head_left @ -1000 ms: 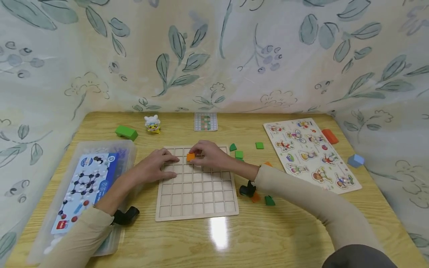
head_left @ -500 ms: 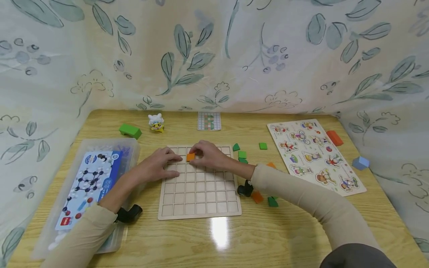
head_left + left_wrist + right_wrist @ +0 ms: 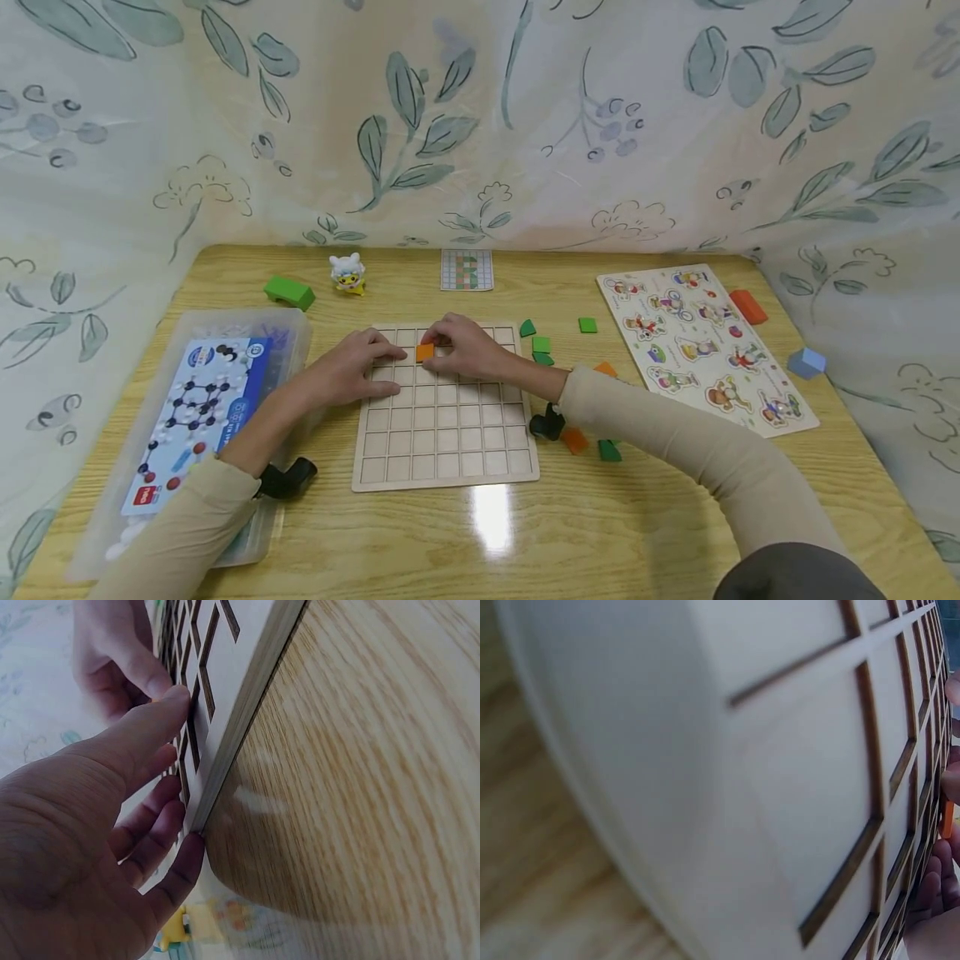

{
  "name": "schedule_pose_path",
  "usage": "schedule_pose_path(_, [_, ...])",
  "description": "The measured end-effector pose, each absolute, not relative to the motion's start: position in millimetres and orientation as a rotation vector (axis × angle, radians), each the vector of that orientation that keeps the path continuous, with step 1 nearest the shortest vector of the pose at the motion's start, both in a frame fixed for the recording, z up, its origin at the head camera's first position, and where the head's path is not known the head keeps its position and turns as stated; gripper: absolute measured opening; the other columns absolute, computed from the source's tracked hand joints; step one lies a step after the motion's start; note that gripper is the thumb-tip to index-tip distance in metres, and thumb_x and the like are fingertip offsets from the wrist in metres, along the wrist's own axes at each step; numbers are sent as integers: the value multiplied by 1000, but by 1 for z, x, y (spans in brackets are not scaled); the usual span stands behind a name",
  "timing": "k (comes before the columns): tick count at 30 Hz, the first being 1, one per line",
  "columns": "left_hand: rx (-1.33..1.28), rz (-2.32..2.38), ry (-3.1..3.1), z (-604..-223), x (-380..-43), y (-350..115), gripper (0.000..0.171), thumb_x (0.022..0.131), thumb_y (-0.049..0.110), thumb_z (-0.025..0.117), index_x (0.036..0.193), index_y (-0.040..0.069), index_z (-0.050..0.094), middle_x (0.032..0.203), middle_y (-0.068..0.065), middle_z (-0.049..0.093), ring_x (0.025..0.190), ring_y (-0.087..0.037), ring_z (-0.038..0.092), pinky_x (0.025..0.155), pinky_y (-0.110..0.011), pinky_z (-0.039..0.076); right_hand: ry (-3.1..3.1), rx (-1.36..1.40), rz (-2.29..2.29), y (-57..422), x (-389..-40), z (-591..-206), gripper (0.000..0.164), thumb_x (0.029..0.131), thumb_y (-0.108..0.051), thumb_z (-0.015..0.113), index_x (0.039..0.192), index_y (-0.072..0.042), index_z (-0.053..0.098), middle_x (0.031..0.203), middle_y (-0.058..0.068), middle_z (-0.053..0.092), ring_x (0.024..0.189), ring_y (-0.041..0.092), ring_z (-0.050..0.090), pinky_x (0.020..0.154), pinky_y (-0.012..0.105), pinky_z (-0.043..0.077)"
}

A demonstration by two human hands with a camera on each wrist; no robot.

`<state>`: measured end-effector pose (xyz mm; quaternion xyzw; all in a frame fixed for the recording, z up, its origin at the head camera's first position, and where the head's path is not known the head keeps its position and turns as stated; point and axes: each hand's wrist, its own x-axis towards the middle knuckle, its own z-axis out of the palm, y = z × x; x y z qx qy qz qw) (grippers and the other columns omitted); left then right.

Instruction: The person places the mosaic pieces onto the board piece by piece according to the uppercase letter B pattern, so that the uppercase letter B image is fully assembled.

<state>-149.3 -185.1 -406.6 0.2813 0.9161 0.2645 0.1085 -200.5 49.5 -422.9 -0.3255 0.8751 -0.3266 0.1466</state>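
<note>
R grip (image 3: 465,347): pinching orange tile (image 3: 425,353) btwn thumb + fingertips. Tile's at the far part of the grid board (image 3: 447,440), approx 11 o'clock from its centre (12 = edge away from me). R wrist view gets just a thin orange sliver btwn my fingers; can't tell if the tile's fully down in a cell.

L grip (image 3: 351,368): released, fingers + thumb loosely apart at the grid board's 10 o'clock side. L wrist view: little fingertip at the outer edge, thumb over the cells.

Grid board lies flat on wood-grain worktop (image 3: 412,550). Loose pcs: rounded green pc (image 3: 528,328) + green square (image 3: 542,344) at 2 o'clock, just beside it; 2nd green square (image 3: 587,325) a bit further out, same dir. Orange pc (image 3: 574,441) at 3-4 o'clock, near; dark green pc (image 3: 610,451) just past it.

Further out: puzzle board (image 3: 708,368) w/ cartoon figs btwn 2 and 3, red block (image 3: 748,307) beside it, blue block (image 3: 807,363) at 3. Pattern card (image 3: 467,270) at 12, toy fig (image 3: 348,274) at 11, green block (image 3: 289,292) at 10. Clear plastic box (image 3: 152,400) at 9, partly under my L sleeve (image 3: 183,525).
</note>
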Motion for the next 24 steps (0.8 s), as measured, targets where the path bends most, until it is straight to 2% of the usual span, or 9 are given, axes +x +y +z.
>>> schedule_pose_path(5, [829, 778, 2697, -407, -149, -185, 43, 85, 26, 74, 123, 7, 65, 112, -9, 57, 101, -24, 50, 86, -39, 39, 2512, -931, -940, 49, -200, -423, 30, 86, -23, 73, 112, -9, 67, 108, 7, 59, 101, 18, 55, 88, 27, 46])
schedule_pose_path(11, [811, 778, 2692, -407, -149, -184, 43, 85, 26, 74, 124, 8, 65, 112, -9, 56, 100, -24, 49, 84, -39, 39, 2513, -909, -978, 59, -196, -413, 45, 86, -26, 74, 123, -4, 61, 115, 10, 59, 105, 21, 55, 94, 32, 46])
schedule_pose_path(19, [788, 782, 2685, -407, -149, -184, 44, 86, 26, 74, 124, 8, 64, 114, -10, 56, 102, -24, 48, 85, -38, 38, 2550, -771, -1220, 109, -186, -403, 46, 86, -22, 74, 126, -3, 60, 120, 13, 59, 108, 28, 55, 82, 32, 47])
schedule_pose_path(24, [788, 779, 2682, -407, -150, -185, 44, 86, 27, 74, 125, 8, 64, 114, -10, 56, 104, -25, 48, 86, -39, 39, 2589, -659, -1294, 146, -183, -395, 46, 88, -22, 72, 128, -3, 58, 120, 16, 60, 110, 30, 55, 85, 39, 47])
